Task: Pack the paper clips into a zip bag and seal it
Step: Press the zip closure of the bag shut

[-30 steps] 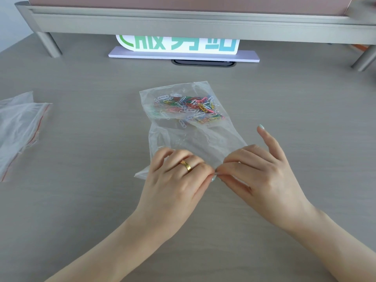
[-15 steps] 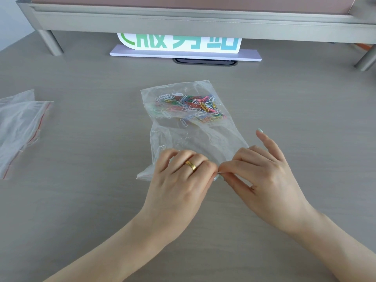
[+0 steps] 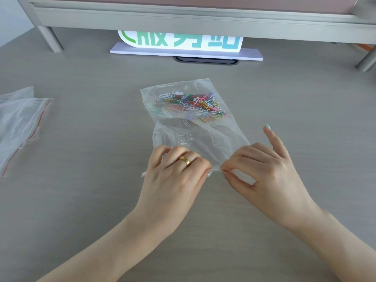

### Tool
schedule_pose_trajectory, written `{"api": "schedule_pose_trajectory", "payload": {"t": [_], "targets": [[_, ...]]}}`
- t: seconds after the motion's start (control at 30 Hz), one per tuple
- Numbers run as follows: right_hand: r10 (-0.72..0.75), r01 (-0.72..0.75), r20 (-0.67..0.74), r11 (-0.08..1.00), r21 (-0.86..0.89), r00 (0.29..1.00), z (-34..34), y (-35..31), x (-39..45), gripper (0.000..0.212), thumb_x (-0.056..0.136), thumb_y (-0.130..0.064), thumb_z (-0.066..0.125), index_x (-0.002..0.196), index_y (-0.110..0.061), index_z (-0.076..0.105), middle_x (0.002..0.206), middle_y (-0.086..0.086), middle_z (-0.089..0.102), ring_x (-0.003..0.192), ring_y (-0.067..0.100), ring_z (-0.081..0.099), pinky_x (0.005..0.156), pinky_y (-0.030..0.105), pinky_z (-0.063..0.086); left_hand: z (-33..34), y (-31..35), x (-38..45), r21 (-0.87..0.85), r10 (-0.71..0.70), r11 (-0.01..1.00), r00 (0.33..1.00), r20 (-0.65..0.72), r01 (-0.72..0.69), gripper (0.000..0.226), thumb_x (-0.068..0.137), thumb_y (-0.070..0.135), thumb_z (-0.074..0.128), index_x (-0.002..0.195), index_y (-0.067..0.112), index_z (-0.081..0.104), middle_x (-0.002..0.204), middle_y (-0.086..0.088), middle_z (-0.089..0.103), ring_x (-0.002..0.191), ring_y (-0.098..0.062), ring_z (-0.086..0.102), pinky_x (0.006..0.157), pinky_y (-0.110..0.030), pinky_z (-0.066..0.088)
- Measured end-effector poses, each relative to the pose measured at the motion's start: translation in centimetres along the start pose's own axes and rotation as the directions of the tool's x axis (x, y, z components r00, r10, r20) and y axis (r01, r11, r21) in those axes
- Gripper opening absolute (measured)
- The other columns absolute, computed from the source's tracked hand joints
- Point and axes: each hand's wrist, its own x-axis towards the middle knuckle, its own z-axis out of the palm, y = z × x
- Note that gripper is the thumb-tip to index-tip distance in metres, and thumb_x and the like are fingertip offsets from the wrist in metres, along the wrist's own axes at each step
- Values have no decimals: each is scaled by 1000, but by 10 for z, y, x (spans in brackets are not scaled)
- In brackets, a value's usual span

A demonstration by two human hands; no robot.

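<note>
A clear zip bag [image 3: 200,137] lies flat on the grey table, its mouth toward me. Several coloured paper clips [image 3: 193,106] are heaped inside at its far end. My left hand [image 3: 175,176], wearing a gold ring, pinches the near edge of the bag with thumb and fingers. My right hand [image 3: 266,171] pinches the same edge just to the right, fingertips almost touching the left hand's; its index finger is raised. The hands cover most of the zip strip.
Spare clear zip bags with red strips [image 3: 18,123] lie at the left edge. A white sign with green and blue characters [image 3: 181,41] stands at the back under a grey metal shelf [image 3: 203,15], whose legs rest at both far corners.
Both hands stay pinched on the bag's near edge. They have drawn very slightly apart along it. The bag and clips have not shifted.
</note>
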Motion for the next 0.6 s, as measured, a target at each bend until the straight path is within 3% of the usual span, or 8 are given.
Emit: {"api": "schedule_pose_trajectory", "payload": {"t": [0.17,0.6], "targets": [[-24,23,11,1000,12,1000,1,-2,-1,9,81,-28,59,79,-23,66,75,-10,63,72,15,60,108,51,26,0,0,0,-12,15,1000,1000,8,-14,22,89,17,52,69,18,63,66,8,60,77,-16,54,76,-29,33],[-17,15,46,999,39,999,4,-3,-4,16,85,-23,53,75,-24,66,70,-8,61,67,17,59,110,46,25,4,4,-3,-16,45,999,998,42,-44,27,90,19,49,68,18,64,63,8,60,74,-15,55,75,-30,36]]}}
